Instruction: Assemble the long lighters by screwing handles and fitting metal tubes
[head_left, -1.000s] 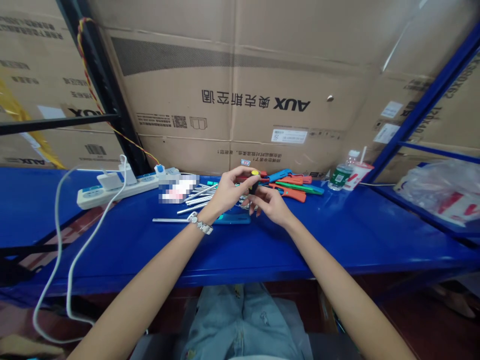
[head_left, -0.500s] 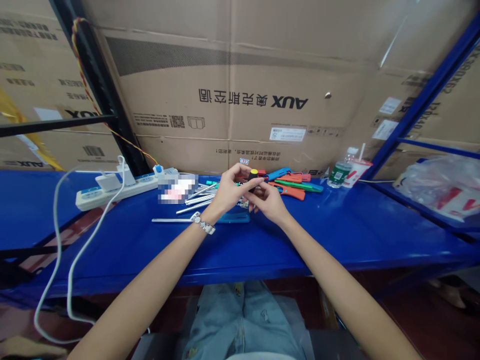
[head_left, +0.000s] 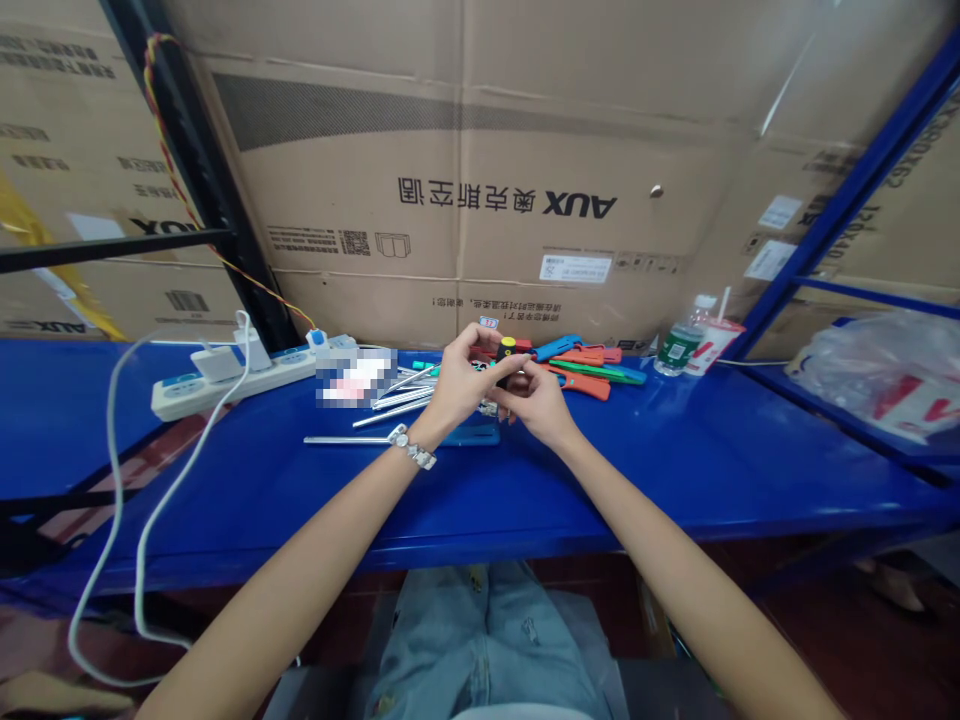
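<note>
My left hand [head_left: 459,378] and my right hand [head_left: 541,402] meet above the blue table, fingers closed around an upright black screwdriver handle with a yellow end [head_left: 508,349]. The left thumb lies across the front of the handle, while the right fingertips pinch at its right side and lower part. Its lower end is hidden by my fingers. Small shiny metal pieces [head_left: 489,408] show just below my hands. Under my left wrist lies a blue plastic handle [head_left: 471,436], and a thin metal rod [head_left: 345,441] sits in line to its left.
Silver rods [head_left: 397,403] lie left of my hands, beside a blurred patch. Orange, blue and green plastic handles [head_left: 589,384] are piled to the right. Further out stand a water bottle [head_left: 679,345], a paper cup [head_left: 714,345], a power strip [head_left: 172,398] with white cables and a plastic bag [head_left: 885,370].
My hands have barely moved. The yellow-ended handle has turned slightly in my fingers, and my left wrist has shifted a little to the right.
</note>
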